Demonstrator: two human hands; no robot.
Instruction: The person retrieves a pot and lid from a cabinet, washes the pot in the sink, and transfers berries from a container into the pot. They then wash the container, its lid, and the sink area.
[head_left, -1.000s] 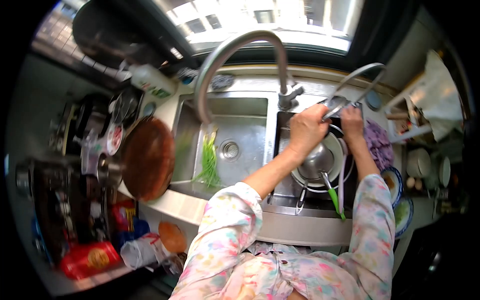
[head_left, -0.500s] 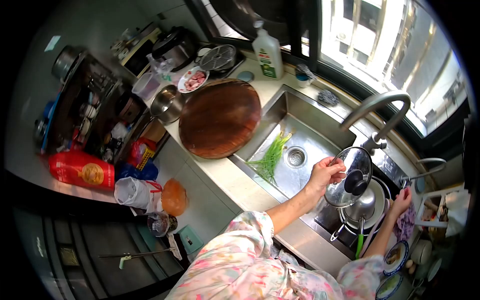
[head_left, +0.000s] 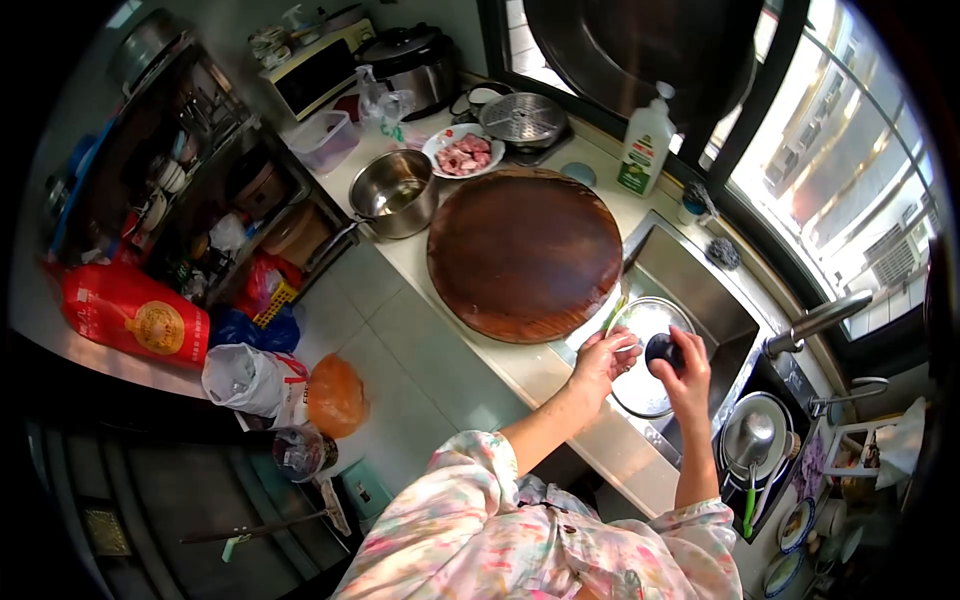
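Observation:
A round glass pot lid (head_left: pixel 645 385) with a metal rim and a black knob is held over the left sink basin, next to the counter edge. My left hand (head_left: pixel 603 358) grips the lid's rim on its left side. My right hand (head_left: pixel 684 372) is closed around the black knob. Both arms wear floral sleeves. A large round wooden cutting board (head_left: pixel 524 253) lies on the counter just left of the lid.
A steel pot (head_left: pixel 393 192), a plate of raw meat (head_left: pixel 461 153) and a soap bottle (head_left: pixel 644 146) stand on the counter behind the board. The right basin holds a plate with a steel ladle (head_left: pixel 752 440). The faucet (head_left: pixel 820 318) arches over the sink. Bags lie on the floor at left.
The view swung left toward the counter. The lid moved left from over the right basin to the left basin, and my right hand came across and took its knob.

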